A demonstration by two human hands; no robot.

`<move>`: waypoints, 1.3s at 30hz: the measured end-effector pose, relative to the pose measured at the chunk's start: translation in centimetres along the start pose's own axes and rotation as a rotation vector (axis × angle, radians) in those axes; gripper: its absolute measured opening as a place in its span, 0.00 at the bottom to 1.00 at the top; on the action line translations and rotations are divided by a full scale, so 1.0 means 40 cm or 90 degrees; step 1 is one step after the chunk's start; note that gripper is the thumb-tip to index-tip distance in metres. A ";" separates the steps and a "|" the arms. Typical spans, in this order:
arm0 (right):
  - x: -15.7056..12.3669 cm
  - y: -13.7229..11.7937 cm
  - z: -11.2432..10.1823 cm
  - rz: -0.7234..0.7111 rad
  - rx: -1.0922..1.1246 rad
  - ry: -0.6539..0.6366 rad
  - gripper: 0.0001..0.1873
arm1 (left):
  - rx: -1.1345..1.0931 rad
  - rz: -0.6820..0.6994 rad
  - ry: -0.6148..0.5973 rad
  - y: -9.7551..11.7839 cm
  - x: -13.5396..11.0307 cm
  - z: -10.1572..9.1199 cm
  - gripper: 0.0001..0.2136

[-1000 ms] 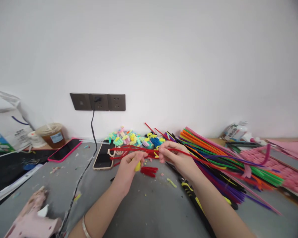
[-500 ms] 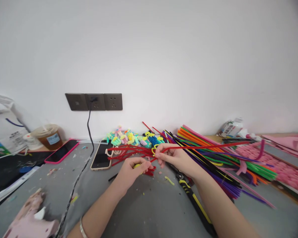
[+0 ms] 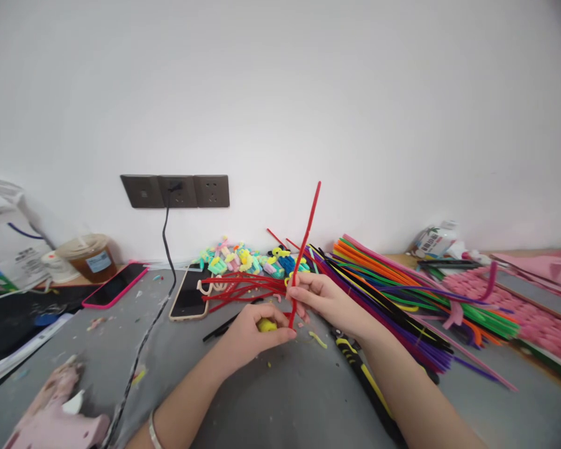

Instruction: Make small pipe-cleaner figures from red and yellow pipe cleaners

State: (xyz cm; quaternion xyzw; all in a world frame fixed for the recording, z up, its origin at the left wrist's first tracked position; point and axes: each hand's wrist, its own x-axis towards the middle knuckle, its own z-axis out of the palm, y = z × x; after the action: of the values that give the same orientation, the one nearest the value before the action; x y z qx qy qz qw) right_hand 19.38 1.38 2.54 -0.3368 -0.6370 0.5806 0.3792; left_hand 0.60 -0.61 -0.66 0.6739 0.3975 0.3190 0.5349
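Right of the pale-edged phone [image 3: 187, 298], the right hand [image 3: 326, 300] is pinching a red fuzzy stem [image 3: 309, 226] between thumb and fingertips, with its long end standing up and leaning away from the phone. Nearer the phone, the left hand [image 3: 243, 337] is curling around a yellow fuzzy piece [image 3: 267, 325], its fingertips meeting the stem's lower end; whether they are pinching that end too, I cannot tell. The step looks like bending the stem low down, and doing it well is probably calling for a firm low hold, with the right hand working close above it. Loose red stems [image 3: 243, 285] are reaching the phone's right edge, so avoiding snags there is likely paying off.
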 end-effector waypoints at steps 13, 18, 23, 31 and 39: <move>-0.002 -0.006 0.007 -0.083 -0.006 0.092 0.17 | -0.164 0.072 0.319 0.012 0.007 -0.013 0.12; -0.002 0.010 0.045 -0.034 -0.019 0.058 0.16 | -0.216 0.115 0.422 -0.001 0.010 -0.008 0.11; 0.003 0.033 0.077 -0.003 0.014 0.026 0.16 | -0.314 0.071 0.439 -0.014 0.010 0.000 0.12; 0.013 0.018 0.016 -0.097 0.046 0.140 0.16 | -0.356 0.006 0.412 -0.019 0.021 -0.009 0.20; -0.003 0.001 -0.003 -0.012 -0.033 0.007 0.19 | -0.294 -0.026 0.283 -0.010 0.015 -0.012 0.22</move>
State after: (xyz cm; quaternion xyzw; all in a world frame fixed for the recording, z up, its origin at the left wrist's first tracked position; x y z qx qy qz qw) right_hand 19.55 1.35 2.50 -0.3435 -0.6530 0.5582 0.3795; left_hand 0.40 0.21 -0.93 0.4405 0.4350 0.5292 0.5803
